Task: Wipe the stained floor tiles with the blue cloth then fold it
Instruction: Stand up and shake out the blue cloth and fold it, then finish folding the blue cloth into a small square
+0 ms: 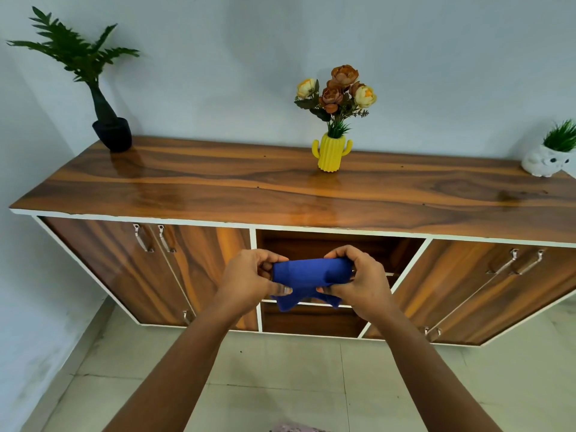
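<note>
head view:
left hand (249,277): clenched on left end of cloth (310,277)
right hand (363,280): clenched on right end of cloth
cloth: blue, bunched, stretched between both hands, held in the air; loose corners hanging below the fingers
cabinet (280,188): beyond hands, open shelf right behind cloth
floor tiles (280,369): below forearms
vase (330,152): yellow, above right hand, on cabinet top

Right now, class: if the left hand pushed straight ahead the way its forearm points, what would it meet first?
Probably the sideboard: the left hand, gripping the blue cloth, aims up and forward toward the white divider beside the open shelf. Depth is unclear, so door or shelf opening is uncertain.
</note>
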